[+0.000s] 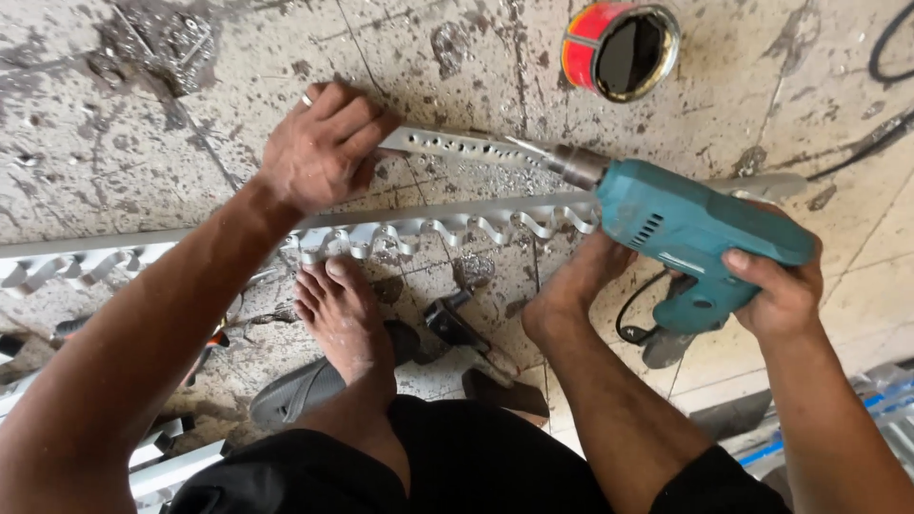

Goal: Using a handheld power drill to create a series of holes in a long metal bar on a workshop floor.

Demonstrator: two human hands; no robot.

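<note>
Head view looks down on a stained, speckled concrete floor point(114, 143) strewn with metal shavings. Beyond the fingers stands an open red tin point(621, 49), its inside dark. Left hand point(322, 145) presses closed fingers onto a perforated metal strip point(457, 148); right hand point(776, 290) grips a teal drill point(695, 233), its bit touching the strip.

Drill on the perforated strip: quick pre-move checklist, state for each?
1. Left hand pins the perforated strip: ok.
2. Right hand grips the teal drill: ok.
3. Bit tip on the strip: ok; exact hole, cannot tell.
4. Bare feet clear of metal shavings: not ok.
5. Cord clear of the drill: cannot tell.
6. Open can apart from the work: ok.
</note>
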